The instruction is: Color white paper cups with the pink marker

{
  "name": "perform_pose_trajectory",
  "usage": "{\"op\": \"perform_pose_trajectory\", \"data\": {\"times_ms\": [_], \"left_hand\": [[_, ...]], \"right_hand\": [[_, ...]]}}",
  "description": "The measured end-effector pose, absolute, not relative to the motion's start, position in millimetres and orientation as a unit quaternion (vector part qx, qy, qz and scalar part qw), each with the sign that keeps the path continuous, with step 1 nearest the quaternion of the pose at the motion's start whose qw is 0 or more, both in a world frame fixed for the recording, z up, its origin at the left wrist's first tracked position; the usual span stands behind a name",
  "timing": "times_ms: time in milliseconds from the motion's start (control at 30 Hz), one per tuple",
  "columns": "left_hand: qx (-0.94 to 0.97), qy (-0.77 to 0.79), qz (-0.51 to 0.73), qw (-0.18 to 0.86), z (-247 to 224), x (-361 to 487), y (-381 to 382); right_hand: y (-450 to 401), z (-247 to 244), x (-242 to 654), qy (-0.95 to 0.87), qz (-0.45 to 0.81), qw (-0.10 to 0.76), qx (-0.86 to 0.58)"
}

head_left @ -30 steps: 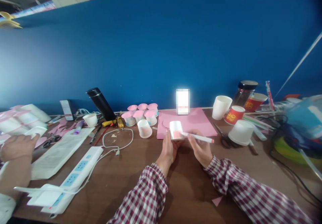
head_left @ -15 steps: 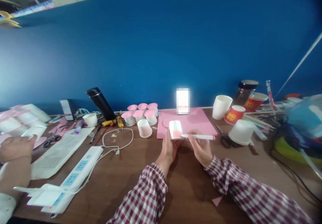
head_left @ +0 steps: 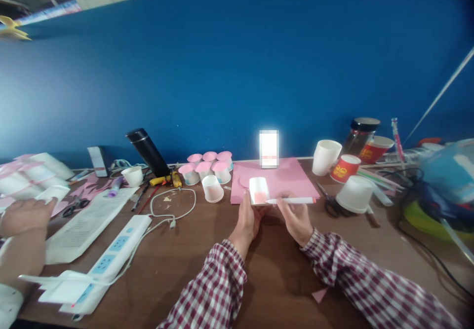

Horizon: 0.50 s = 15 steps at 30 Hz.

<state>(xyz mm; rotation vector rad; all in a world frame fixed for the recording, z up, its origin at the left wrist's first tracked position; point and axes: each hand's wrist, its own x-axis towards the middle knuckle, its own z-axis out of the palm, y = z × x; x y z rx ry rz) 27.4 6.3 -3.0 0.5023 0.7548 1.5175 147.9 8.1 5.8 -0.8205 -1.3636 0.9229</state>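
A white paper cup (head_left: 258,186) with a pink patch on its side is held by my left hand (head_left: 249,218), whose fingers wrap round its lower part. My right hand (head_left: 296,217) pinches a white marker (head_left: 296,201) with a reddish end. The marker lies nearly level, its tip at the cup's lower right edge. Behind the cup lies pink paper (head_left: 289,178), and a bright, blurred-out screen (head_left: 269,149) stands at its back edge. Left of the paper are a white cup (head_left: 213,189) and several pink-topped cups (head_left: 203,169).
Scissors (head_left: 331,205), an upturned white cup (head_left: 355,194), a red cup (head_left: 345,168) and a dark-lidded jar (head_left: 361,134) stand right. At left are a power strip (head_left: 111,257), a black flask (head_left: 148,151), printed paper (head_left: 85,228) and another person's hand (head_left: 27,218).
The other person's hand at the left has shifted slightly. My hands, the cup and the marker look almost unmoved.
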Motion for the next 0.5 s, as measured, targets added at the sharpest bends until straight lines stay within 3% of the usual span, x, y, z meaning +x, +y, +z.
{"op": "perform_pose_trajectory", "data": {"times_ms": [500], "left_hand": [[0.244, 0.324, 0.657, 0.636, 0.5, 29.0, 3.8]], "right_hand": [[6.8, 5.3, 148.3, -0.595, 0.397, 0.608, -0.346]]}}
